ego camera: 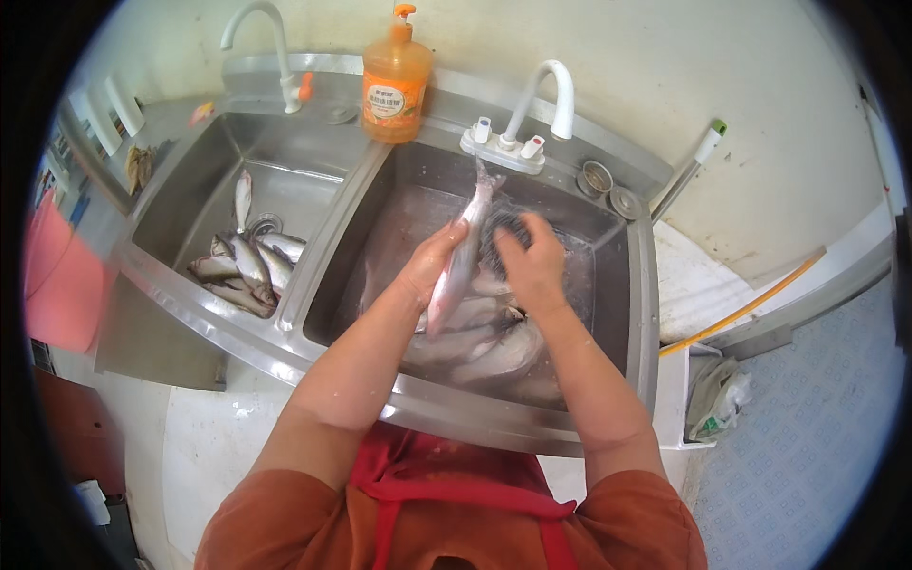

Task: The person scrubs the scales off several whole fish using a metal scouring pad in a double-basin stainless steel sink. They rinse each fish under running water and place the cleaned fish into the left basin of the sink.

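My left hand (436,258) grips a silvery whole fish (463,260) over the right basin, its tail pointing up towards the faucet and its other end down. Close on the fish's right side, my right hand (531,260) holds a dark mesh scouring pad (501,235), partly hidden by the fingers. Several more fish (474,342) lie in murky water at the bottom of the right basin (643,320). In the left basin, several small fish (249,267) are heaped beside the drain, one of them lying apart above the heap.
An orange pump bottle of dish soap (396,85) stands behind the divider. A white double-handle faucet (559,107) rises behind the right basin, another white faucet (281,57) behind the left. A metal strainer (594,178) sits at the right back corner. A pink bucket (64,278) is far left.
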